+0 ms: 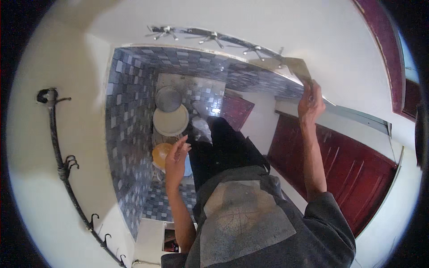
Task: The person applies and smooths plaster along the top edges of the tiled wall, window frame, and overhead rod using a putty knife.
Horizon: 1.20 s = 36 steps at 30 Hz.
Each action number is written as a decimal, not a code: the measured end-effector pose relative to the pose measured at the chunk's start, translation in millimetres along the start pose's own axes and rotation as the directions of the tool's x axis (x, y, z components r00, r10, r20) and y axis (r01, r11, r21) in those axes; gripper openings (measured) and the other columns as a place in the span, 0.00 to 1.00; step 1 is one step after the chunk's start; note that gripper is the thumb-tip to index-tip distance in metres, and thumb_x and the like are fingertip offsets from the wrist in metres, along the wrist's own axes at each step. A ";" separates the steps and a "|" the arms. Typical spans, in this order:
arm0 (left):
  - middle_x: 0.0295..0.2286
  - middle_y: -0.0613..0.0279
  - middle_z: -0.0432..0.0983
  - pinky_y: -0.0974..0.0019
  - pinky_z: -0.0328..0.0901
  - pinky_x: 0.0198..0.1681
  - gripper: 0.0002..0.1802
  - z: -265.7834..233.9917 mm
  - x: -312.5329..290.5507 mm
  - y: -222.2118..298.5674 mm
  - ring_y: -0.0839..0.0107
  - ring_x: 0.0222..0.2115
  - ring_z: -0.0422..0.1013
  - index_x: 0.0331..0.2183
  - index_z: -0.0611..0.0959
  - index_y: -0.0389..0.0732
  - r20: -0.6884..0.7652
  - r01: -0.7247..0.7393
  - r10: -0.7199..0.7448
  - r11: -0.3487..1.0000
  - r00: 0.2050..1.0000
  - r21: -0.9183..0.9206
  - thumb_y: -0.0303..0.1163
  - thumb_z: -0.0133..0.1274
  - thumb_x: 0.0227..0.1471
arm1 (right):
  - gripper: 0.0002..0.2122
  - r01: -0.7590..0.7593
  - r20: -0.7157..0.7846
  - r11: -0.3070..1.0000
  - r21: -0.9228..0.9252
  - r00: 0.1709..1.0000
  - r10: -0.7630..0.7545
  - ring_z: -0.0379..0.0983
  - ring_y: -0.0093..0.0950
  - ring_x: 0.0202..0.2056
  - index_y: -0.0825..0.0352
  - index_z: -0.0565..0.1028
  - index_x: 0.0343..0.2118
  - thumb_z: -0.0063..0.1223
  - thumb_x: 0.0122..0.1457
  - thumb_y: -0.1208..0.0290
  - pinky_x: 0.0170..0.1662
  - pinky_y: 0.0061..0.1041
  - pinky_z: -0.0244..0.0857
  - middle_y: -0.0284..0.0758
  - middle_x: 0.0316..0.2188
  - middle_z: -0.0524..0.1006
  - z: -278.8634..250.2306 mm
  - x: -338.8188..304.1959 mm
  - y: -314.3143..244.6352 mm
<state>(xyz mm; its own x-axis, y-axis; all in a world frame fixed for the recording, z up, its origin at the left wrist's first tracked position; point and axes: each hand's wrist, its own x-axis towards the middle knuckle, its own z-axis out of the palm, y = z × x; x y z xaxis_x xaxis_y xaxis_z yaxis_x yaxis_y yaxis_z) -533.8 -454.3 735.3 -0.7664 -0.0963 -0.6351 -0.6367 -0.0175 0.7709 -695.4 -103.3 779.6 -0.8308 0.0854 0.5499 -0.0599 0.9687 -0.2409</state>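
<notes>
Raised to the upper right, my right hand [311, 105] is closed round the lower end of a flat, wedge-shaped tan tool [298, 70]. Its wide end is held at the white wall, by the right end of a hook rail [212, 36]. Blur hides whether this is a brush or a scraper, and whether it touches the wall. My left hand [177, 157] hangs in the air at the middle left, fingers apart, with nothing in it. Below it in view is an orange basin [161, 155], partly covered by the hand.
A grey basin [169, 98] and a cream basin [171, 120] sit low by the tiled wall [127, 120]. Another hook rail [62, 165] runs down the left wall. A dark red door [335, 165] stands to the right. A pale plastic bag [202, 130] lies near my legs.
</notes>
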 end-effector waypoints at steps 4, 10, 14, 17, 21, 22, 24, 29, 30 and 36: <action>0.39 0.60 0.74 0.70 0.62 0.47 0.19 1.0 -2.9 -25.6 0.72 0.40 0.70 0.50 0.74 0.40 0.002 0.080 -0.080 0.994 0.997 -0.070 0.37 0.47 0.59 | 0.07 -0.002 -0.012 1.000 -0.015 1.000 0.002 0.77 0.33 0.30 0.66 0.74 0.39 0.52 0.57 0.74 0.33 0.28 0.69 0.40 0.32 0.79 9.8 -1.1 0.8; 0.41 0.60 0.73 0.70 0.63 0.46 0.19 -0.9 -6.4 -42.0 0.72 0.39 0.70 0.49 0.74 0.40 0.047 0.067 -0.066 0.998 0.997 -0.018 0.37 0.46 0.59 | 0.08 -0.051 -0.027 0.997 0.052 0.998 0.052 0.78 0.35 0.31 0.66 0.74 0.38 0.53 0.56 0.72 0.32 0.29 0.69 0.42 0.32 0.78 0.2 -2.9 1.3; 0.40 0.60 0.73 0.69 0.63 0.46 0.19 -1.2 -4.1 -40.5 0.72 0.39 0.70 0.49 0.74 0.40 0.065 0.064 -0.062 0.998 0.996 -0.019 0.37 0.46 0.59 | 0.08 -0.012 -0.047 1.000 -0.007 0.999 0.012 0.77 0.33 0.29 0.65 0.74 0.39 0.53 0.57 0.73 0.32 0.27 0.69 0.40 0.31 0.79 5.4 -2.6 2.3; 0.40 0.60 0.73 0.70 0.63 0.46 0.19 -1.9 -0.2 -39.1 0.72 0.39 0.70 0.49 0.74 0.40 0.054 0.057 -0.055 0.997 0.997 -0.046 0.37 0.46 0.59 | 0.08 0.010 -0.046 1.000 -0.013 0.999 -0.010 0.75 0.28 0.28 0.65 0.74 0.40 0.52 0.58 0.73 0.31 0.25 0.68 0.38 0.30 0.79 -2.1 1.8 4.0; 0.40 0.61 0.73 0.69 0.63 0.46 0.19 1.8 -0.8 -38.2 0.73 0.39 0.69 0.49 0.75 0.40 0.041 0.052 -0.051 0.998 0.998 -0.032 0.38 0.46 0.59 | 0.07 -0.021 -0.020 0.998 0.058 1.000 0.022 0.74 0.24 0.27 0.66 0.74 0.39 0.51 0.58 0.73 0.30 0.23 0.68 0.36 0.30 0.79 -0.2 7.4 11.7; 0.40 0.62 0.72 0.69 0.63 0.46 0.19 3.1 -0.2 -40.4 0.74 0.39 0.69 0.49 0.75 0.40 0.037 0.057 -0.055 0.996 0.998 -0.068 0.38 0.46 0.59 | 0.07 -0.018 -0.018 0.998 0.057 1.000 0.019 0.74 0.24 0.27 0.66 0.74 0.39 0.51 0.58 0.73 0.30 0.23 0.68 0.36 0.30 0.79 -0.4 7.5 10.8; 0.40 0.62 0.72 0.70 0.63 0.46 0.19 6.8 -0.1 -40.4 0.74 0.38 0.69 0.49 0.75 0.40 0.042 0.072 -0.069 0.995 0.997 -0.070 0.38 0.47 0.59 | 0.07 0.014 -0.018 1.000 0.017 1.000 -0.014 0.75 0.25 0.28 0.67 0.74 0.39 0.52 0.58 0.74 0.31 0.23 0.68 0.37 0.30 0.79 -2.4 7.4 7.2; 0.40 0.62 0.72 0.71 0.64 0.45 0.19 14.2 -0.8 -44.4 0.75 0.37 0.69 0.48 0.76 0.40 0.055 0.071 -0.066 0.994 0.996 -0.084 0.39 0.48 0.58 | 0.08 -0.029 -0.009 0.999 0.039 1.000 0.029 0.75 0.25 0.29 0.67 0.74 0.39 0.52 0.57 0.74 0.31 0.23 0.68 0.38 0.30 0.79 -2.3 10.4 9.7; 0.40 0.62 0.72 0.71 0.64 0.44 0.19 15.4 -0.4 -47.7 0.75 0.37 0.69 0.48 0.76 0.40 0.057 0.061 -0.056 0.994 0.997 -0.091 0.39 0.48 0.58 | 0.08 -0.022 -0.013 0.998 0.053 1.000 0.023 0.76 0.25 0.29 0.68 0.74 0.39 0.53 0.57 0.74 0.31 0.23 0.69 0.38 0.30 0.79 -1.9 11.3 10.1; 0.38 0.61 0.72 0.70 0.64 0.44 0.19 20.8 -0.5 -45.4 0.73 0.37 0.70 0.48 0.76 0.41 0.044 0.062 -0.060 0.997 0.997 -0.049 0.40 0.48 0.57 | 0.07 -0.037 -0.002 0.998 0.044 0.999 0.037 0.76 0.26 0.30 0.67 0.75 0.37 0.54 0.56 0.74 0.32 0.24 0.69 0.39 0.31 0.79 -2.8 12.5 8.1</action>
<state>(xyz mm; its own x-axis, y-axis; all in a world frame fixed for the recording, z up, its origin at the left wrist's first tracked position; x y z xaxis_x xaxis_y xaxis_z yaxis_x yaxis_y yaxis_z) -506.3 -432.8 699.6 -0.7298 -0.0516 -0.6817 -0.6782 -0.0718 0.7314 -704.8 -93.7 786.7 -0.8316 0.1219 0.5418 -0.0532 0.9536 -0.2962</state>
